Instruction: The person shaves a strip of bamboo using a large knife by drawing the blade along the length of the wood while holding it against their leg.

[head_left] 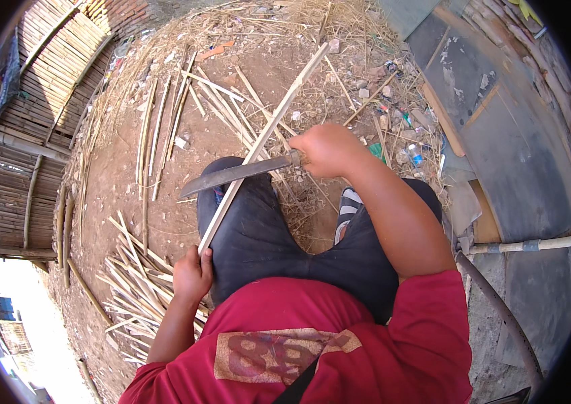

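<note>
Left hand (192, 275) pinches a long, pale wooden strip (276, 126), slanting up over dark cloth trousers (258, 229)! Right hand (326, 151) grips a broad, dull-grey metal knife (215, 180), crossing over the strip.

The strip (269, 130) is cream, the blade (211, 180) grey, the shirt (279, 303) red.

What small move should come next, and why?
Perhaps push the long knife along the pale strip, away from the left hand: the right hand grips the knife, which crosses the strip, while the left hand holds the strip's near end.
</note>
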`<state>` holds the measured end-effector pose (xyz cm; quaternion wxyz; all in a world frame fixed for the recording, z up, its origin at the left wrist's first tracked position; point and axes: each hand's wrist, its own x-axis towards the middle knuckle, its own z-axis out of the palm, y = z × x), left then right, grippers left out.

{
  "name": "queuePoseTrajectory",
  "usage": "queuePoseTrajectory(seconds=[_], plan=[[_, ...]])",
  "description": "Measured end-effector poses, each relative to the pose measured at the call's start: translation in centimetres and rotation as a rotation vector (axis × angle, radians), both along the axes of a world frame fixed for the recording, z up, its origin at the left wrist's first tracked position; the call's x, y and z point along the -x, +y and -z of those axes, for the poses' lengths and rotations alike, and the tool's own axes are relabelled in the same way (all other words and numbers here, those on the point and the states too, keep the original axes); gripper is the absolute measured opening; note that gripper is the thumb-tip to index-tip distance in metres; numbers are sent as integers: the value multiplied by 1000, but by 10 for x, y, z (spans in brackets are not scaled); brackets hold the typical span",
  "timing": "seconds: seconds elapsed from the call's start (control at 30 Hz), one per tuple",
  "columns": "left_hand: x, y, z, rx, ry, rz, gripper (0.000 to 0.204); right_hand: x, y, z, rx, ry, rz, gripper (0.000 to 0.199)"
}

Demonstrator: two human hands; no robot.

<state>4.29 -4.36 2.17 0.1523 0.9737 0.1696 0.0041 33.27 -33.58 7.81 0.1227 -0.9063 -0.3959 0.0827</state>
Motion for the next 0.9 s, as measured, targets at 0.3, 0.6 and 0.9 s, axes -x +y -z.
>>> queuePoseTrajectory(seconds=[0.3, 0.6, 0.9], plan=[[-1, 3, -6, -15, -23, 31, 39, -55, -51, 34, -370, 98, 515, 42], [2, 3, -2, -49, -9, 5, 38, -1, -8, -4, 7, -15, -3, 26], [-2, 0, -6, -63, -1, 23, 38, -60, -61, 34, -374, 116, 705, 45]])
